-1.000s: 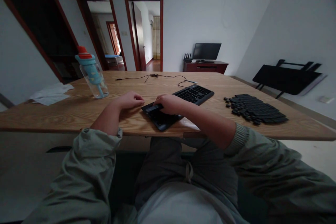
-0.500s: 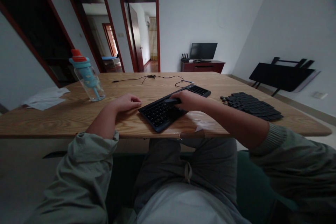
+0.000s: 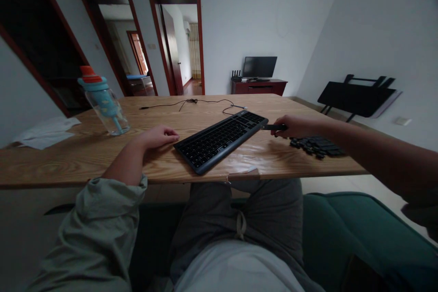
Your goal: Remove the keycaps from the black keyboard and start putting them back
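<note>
A black keyboard [image 3: 219,139] lies slantwise on the wooden table [image 3: 85,155], its near corner at the front edge. My left hand [image 3: 158,137] rests on the table just left of the keyboard, fingers curled, holding nothing. My right hand [image 3: 294,126] is out to the right of the keyboard, shut on a long black keycap [image 3: 273,127] that sticks out toward the keyboard. Right behind that hand lies a pile of loose black keycaps [image 3: 316,145], partly hidden by my forearm.
A clear bottle with a blue and orange lid [image 3: 102,102] stands at the left, white paper [image 3: 44,132] beyond it. A thin black cable [image 3: 195,101] trails across the far table. A folded black table [image 3: 356,96] leans on the right wall. Green seat [image 3: 342,223] to my right.
My right hand has travelled from the keyboard's near end to the right, past its far end, carrying the long keycap to the loose pile. The left hand stayed put.
</note>
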A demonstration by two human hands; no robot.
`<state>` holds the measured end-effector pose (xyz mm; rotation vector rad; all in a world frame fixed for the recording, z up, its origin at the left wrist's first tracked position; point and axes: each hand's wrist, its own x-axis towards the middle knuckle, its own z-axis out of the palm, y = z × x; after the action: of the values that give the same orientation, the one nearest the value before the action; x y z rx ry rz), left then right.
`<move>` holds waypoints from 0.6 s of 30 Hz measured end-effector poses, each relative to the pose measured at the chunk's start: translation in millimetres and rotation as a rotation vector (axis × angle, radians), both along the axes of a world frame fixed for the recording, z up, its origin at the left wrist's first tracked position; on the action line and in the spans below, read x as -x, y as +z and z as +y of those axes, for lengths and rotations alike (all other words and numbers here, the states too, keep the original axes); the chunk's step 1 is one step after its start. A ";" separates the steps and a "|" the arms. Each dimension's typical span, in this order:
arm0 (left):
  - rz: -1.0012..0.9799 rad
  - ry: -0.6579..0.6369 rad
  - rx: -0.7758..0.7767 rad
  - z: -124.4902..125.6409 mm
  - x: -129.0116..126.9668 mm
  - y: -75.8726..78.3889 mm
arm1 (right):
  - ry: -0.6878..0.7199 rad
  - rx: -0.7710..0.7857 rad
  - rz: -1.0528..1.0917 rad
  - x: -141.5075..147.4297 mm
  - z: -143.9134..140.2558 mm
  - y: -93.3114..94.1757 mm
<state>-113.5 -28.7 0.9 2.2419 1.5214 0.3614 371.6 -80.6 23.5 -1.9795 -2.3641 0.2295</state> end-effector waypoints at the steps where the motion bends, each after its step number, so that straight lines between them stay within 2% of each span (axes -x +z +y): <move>1: -0.003 0.002 0.000 -0.4 -0.6 0.3 | 0.005 0.052 0.003 -3.4 0.6 -1.3; 3: -0.013 -0.014 0.004 0.0 -0.9 0.0 | 0.017 0.148 0.003 -10.0 2.9 -2.5; 9: -0.003 -0.036 -0.002 4.8 2.5 -3.6 | 0.012 0.268 0.016 -28.1 10.8 -0.8; 18: -0.004 -0.020 -0.005 6.0 4.2 -4.5 | -0.074 0.152 0.025 -28.9 10.7 7.9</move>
<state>-117.7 -22.6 -3.6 2.2575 1.4968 0.3640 400.4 -69.9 31.4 -2.1112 -2.3165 0.4393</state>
